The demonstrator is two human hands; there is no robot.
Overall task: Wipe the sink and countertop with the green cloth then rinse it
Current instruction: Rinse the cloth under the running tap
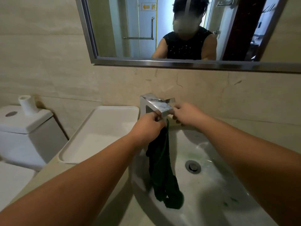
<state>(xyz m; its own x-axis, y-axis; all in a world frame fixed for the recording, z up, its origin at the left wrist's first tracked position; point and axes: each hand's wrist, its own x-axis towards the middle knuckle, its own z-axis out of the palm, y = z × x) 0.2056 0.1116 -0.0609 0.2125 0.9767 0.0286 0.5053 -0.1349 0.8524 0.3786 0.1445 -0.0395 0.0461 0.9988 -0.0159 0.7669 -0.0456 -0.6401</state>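
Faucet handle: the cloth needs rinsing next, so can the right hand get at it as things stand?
Probably yes. The right hand is already at the chrome faucet, beside its spout, with nothing between them. The left hand holds the green cloth below, clear of it.

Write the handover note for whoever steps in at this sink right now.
Left hand: shut on the green cloth, pinching its top edge just under the faucet spout; the cloth hangs down into the sink.
Right hand: fingers at the faucet's right side, near the spout; whether it grips anything is unclear.
No water stream is visible.
Green smears show on the basin. How much wiping is done cannot be told.
Left: rinse the cloth; wipe the smears if needed.
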